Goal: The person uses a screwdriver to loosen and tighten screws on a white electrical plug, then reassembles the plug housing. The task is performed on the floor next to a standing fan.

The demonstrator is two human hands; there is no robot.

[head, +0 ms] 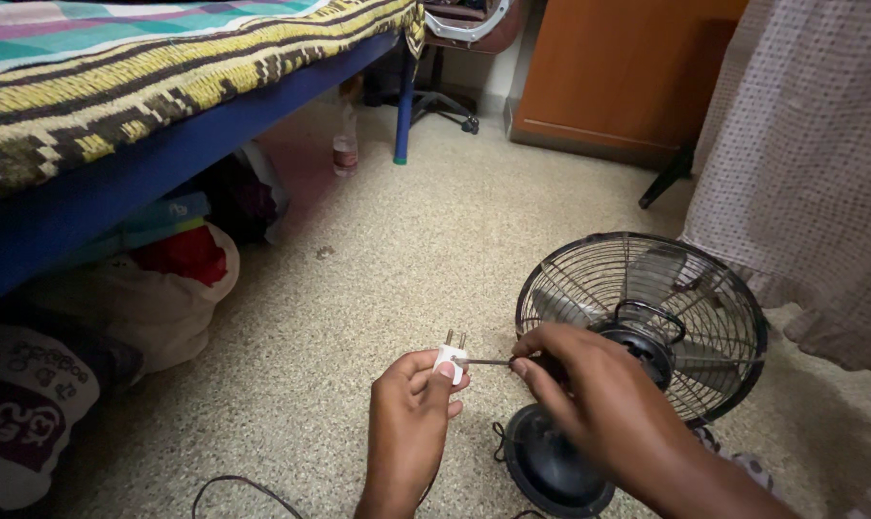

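Pinching one white two-pin plastic plug (pixel 450 358) in my left hand (pixel 408 423), my right hand (pixel 589 389) fingers clamp one thin metal screwdriver (pixel 488 362) beside one black wire-caged fan (pixel 642 327).

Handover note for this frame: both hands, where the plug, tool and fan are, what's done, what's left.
Left hand: fingers closed on a white two-pin plug, pins pointing up.
Right hand: fingers pinch a thin dark tool, probably a small screwdriver, its tip against the plug's side.
Fan: small black table fan with a wire guard, standing on the speckled floor just behind the right hand, round base below it. A dark cord lies on the floor near the left wrist.
Done: plug in hand, tool set on it.
Left: plug looks closed; whether any screw has been turned cannot be told.
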